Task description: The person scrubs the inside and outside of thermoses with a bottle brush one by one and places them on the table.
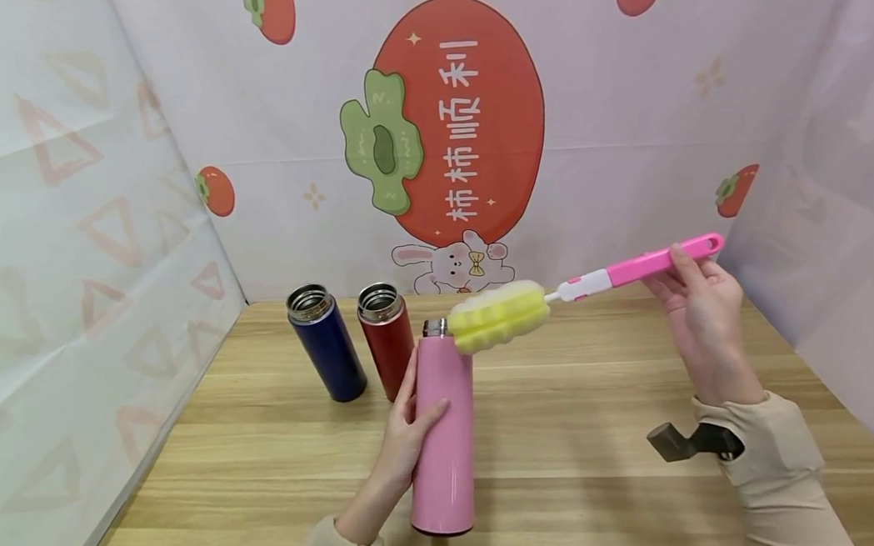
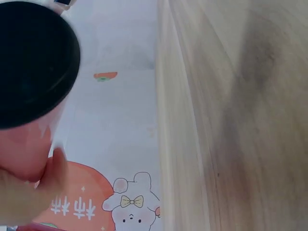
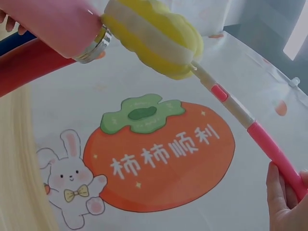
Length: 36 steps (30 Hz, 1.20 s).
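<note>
My left hand grips a pink thermos bottle around its side. The bottle's steel mouth points up and away, and its black base shows in the left wrist view, raised off the table. My right hand pinches the pink handle of a bottle brush near its end. The brush's yellow and white sponge head lies across the bottle's rim from the right, outside the opening. In the right wrist view, the sponge is beside the steel neck.
A blue thermos bottle and a red one stand uncapped on the wooden table, behind and left of the pink bottle. A white printed cloth hangs behind the table, with more cloth along both sides.
</note>
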Each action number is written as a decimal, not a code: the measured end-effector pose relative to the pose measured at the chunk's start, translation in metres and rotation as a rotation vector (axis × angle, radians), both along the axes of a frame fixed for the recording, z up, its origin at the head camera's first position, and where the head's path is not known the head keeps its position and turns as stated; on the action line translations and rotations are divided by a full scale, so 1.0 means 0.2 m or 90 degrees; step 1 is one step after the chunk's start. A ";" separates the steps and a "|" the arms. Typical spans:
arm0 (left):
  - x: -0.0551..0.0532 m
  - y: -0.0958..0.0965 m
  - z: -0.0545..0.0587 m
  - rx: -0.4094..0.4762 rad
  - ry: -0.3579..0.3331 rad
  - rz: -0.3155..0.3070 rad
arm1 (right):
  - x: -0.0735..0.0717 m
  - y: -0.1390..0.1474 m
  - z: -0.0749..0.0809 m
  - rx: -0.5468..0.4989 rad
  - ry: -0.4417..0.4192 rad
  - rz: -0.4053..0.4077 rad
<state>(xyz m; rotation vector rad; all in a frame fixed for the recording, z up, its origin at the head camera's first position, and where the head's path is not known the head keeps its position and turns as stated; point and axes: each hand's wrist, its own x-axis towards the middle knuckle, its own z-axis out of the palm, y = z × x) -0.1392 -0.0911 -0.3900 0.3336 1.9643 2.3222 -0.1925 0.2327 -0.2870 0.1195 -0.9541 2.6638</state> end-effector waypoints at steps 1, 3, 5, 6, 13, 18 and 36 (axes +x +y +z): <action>0.00 0.00 0.00 -0.005 0.007 0.006 | 0.00 0.00 0.00 -0.007 0.002 0.007; 0.01 0.00 0.01 -0.010 0.018 0.018 | 0.00 0.01 0.00 -0.016 0.005 0.017; 0.01 0.00 0.01 -0.005 0.029 0.025 | 0.00 0.02 0.00 -0.011 0.004 0.020; 0.01 0.00 0.01 0.004 0.030 0.024 | 0.01 0.02 0.00 -0.002 0.002 0.019; 0.01 -0.01 0.01 0.067 0.018 -0.034 | 0.01 0.02 0.01 0.023 -0.014 0.031; 0.01 0.00 0.01 0.101 0.027 -0.070 | 0.01 0.01 -0.01 0.031 -0.017 0.064; -0.02 0.01 0.02 0.145 0.018 -0.053 | 0.05 -0.02 -0.15 0.161 -0.029 0.179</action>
